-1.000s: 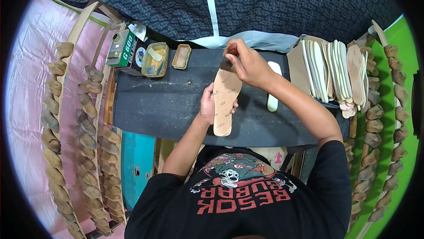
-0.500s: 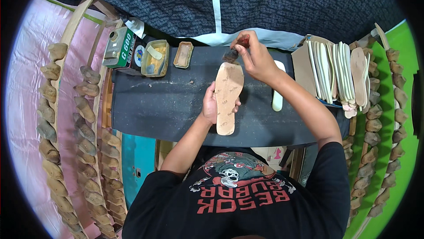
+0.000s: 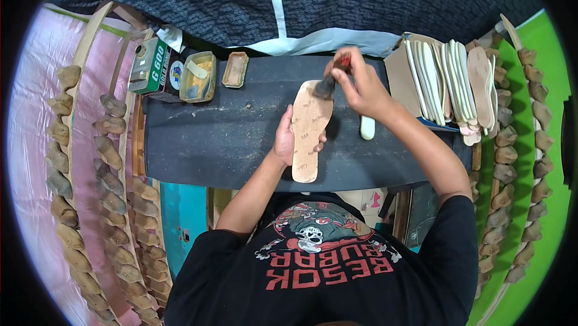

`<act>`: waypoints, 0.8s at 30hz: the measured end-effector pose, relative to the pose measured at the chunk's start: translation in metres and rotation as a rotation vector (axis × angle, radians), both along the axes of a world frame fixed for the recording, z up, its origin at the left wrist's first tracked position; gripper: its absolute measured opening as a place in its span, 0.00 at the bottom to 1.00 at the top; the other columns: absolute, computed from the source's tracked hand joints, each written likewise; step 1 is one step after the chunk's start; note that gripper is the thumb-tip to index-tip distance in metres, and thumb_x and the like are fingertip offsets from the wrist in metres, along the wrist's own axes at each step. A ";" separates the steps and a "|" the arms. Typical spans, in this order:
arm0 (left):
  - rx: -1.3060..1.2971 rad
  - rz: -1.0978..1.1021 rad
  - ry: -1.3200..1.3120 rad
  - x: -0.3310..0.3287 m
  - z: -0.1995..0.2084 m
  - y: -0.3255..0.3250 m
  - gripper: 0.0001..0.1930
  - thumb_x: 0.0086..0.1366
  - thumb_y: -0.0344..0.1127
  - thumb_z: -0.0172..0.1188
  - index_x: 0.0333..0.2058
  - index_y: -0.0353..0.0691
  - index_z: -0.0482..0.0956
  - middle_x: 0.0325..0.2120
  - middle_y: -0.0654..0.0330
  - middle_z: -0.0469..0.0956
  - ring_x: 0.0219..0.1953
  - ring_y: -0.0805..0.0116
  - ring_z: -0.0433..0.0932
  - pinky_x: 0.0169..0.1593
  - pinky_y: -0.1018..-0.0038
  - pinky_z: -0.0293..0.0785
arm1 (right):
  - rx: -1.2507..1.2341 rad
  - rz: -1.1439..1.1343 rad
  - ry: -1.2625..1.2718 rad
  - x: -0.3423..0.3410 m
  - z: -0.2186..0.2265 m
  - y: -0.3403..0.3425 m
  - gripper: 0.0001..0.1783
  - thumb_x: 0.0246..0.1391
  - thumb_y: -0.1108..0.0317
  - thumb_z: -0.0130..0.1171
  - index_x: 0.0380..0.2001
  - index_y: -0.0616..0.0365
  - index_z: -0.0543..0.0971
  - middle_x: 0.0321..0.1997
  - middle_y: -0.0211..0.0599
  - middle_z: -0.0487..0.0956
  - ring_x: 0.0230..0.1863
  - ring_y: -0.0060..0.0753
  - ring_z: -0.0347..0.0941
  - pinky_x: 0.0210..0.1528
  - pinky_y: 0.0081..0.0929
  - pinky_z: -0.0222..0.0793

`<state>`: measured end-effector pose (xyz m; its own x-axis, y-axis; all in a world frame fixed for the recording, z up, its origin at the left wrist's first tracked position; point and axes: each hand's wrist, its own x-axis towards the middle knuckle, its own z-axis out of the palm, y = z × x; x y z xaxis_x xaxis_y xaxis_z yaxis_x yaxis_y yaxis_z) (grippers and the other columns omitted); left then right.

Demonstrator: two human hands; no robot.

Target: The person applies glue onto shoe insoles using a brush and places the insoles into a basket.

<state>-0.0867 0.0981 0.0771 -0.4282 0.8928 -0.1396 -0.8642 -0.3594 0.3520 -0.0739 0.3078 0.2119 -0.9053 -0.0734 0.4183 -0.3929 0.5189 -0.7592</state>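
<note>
A tan insole (image 3: 308,130) with small dark marks stands lengthwise in front of me, its wide end away from me. My left hand (image 3: 285,139) grips it from beneath, thumb along the left edge and fingertips showing at the right edge. A brush (image 3: 326,87) with dark bristles and a red handle is held in my right hand (image 3: 360,85). The bristles lie against the upper right of the insole's wide end. Partly behind my right forearm, a pale insole (image 3: 367,127) rests on the dark tabletop (image 3: 229,139).
At the back left stand a green and silver metal can (image 3: 147,70), a yellowish tub (image 3: 208,88) with a pale scraper-like piece in it, and a small shallow tray (image 3: 235,70). A box of stacked insoles (image 3: 448,85) sits at the right. Racks of wooden shoe lasts (image 3: 66,103) flank both sides.
My right hand has brought the brush down from beyond the insole's far tip onto its upper right surface. The left hand still holds the insole; the whole view has shifted slightly.
</note>
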 end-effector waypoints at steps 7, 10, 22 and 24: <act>-0.084 0.048 -0.020 0.025 0.005 0.015 0.38 0.70 0.71 0.32 0.56 0.43 0.73 0.39 0.57 0.80 0.32 0.61 0.80 0.31 0.66 0.78 | 0.167 0.094 0.143 0.064 -0.023 0.004 0.20 0.51 0.84 0.59 0.46 0.62 0.67 0.35 0.46 0.74 0.32 0.50 0.75 0.38 0.38 0.73; -0.081 0.038 -0.039 0.032 -0.002 0.018 0.39 0.69 0.71 0.32 0.57 0.43 0.72 0.39 0.57 0.79 0.32 0.60 0.80 0.31 0.64 0.78 | 0.127 0.187 0.184 0.087 -0.031 0.001 0.17 0.54 0.82 0.58 0.46 0.63 0.67 0.35 0.48 0.75 0.32 0.52 0.75 0.39 0.39 0.73; -0.134 0.136 -0.018 0.060 -0.006 -0.009 0.40 0.71 0.70 0.27 0.58 0.44 0.72 0.36 0.50 0.80 0.30 0.57 0.81 0.32 0.64 0.77 | 0.180 0.230 0.285 0.029 -0.054 -0.004 0.26 0.43 0.89 0.57 0.46 0.60 0.67 0.42 0.46 0.75 0.36 0.46 0.73 0.39 0.34 0.71; -0.186 0.141 0.029 0.054 -0.002 -0.022 0.41 0.70 0.71 0.27 0.58 0.41 0.72 0.35 0.50 0.81 0.31 0.58 0.82 0.31 0.66 0.80 | 0.263 0.264 0.461 0.030 -0.063 -0.020 0.29 0.39 0.90 0.57 0.46 0.60 0.65 0.46 0.49 0.75 0.38 0.49 0.74 0.39 0.36 0.71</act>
<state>-0.0322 0.0765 0.0753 -0.5534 0.7839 -0.2814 -0.7983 -0.4029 0.4477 -0.0441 0.2878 0.1493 -0.5720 -0.4255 0.7013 -0.7927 0.5064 -0.3393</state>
